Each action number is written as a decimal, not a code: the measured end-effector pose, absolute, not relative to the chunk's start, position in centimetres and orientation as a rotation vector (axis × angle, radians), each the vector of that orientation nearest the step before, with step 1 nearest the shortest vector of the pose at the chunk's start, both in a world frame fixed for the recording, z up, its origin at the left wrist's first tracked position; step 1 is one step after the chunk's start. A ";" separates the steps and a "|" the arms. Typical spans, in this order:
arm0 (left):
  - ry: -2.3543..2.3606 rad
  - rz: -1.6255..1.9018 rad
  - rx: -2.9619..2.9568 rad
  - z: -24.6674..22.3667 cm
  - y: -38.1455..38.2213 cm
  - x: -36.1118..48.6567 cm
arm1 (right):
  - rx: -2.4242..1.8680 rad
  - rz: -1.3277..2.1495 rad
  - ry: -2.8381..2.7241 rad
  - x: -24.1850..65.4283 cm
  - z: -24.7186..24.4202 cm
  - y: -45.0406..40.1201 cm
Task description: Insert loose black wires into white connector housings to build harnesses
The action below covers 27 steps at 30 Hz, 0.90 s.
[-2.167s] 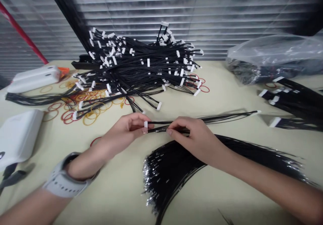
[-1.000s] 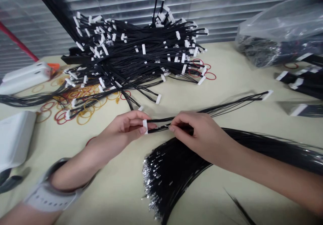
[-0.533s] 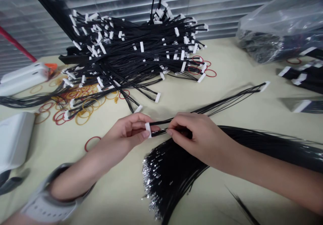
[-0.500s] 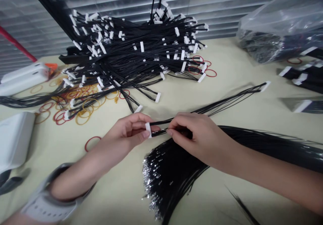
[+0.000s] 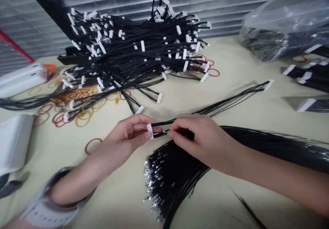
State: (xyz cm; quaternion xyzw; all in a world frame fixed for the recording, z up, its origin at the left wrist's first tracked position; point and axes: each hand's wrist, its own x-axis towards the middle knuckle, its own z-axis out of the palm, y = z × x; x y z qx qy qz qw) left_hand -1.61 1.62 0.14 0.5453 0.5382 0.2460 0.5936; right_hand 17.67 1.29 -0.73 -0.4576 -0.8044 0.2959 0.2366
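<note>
Between thumb and fingers, my left hand holds a white connector housing with black wires running out of its right side. My right hand is closed in a pinch just right of the housing, on a thin black wire with a shiny metal tip near the connector. The harness stretches behind my right hand to a second white connector. Below my right hand lies a thick bundle of loose black wires, its silvery crimped ends fanned to the left.
A heap of finished-looking black harnesses with white connectors lies at the back. Red and yellow rubber bands are scattered left. A clear plastic bag sits back right, above more harnesses. White boxes stand at the left edge.
The whole view has shifted slightly. My hands keep the same grip, with the right fingertips still close to the connector and the wire tip near its side.
</note>
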 end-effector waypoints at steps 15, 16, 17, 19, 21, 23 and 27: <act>1.186 0.568 1.289 0.1 1.4 -1.3 | -1.208 0.829 -2.197 17.6 -1.0 1.2; 1.184 0.567 1.283 0.1 1.4 -1.2 | -1.200 0.836 -2.193 17.6 -1.0 1.2; 1.187 0.567 1.277 0.2 1.4 -1.2 | -1.192 0.841 -2.189 17.6 -1.0 1.2; 1.193 0.567 1.267 0.2 1.5 -1.2 | -1.177 0.845 -2.186 17.7 -1.1 1.2; 1.190 0.568 1.261 0.2 1.5 -1.2 | -1.158 0.846 -2.189 17.8 -1.1 1.3; 1.183 0.566 1.249 0.1 1.5 -1.2 | -1.123 0.847 -2.204 17.9 -1.2 1.3; 1.166 0.563 1.228 0.2 1.4 -1.3 | -1.027 0.802 -2.250 18.0 -1.3 1.3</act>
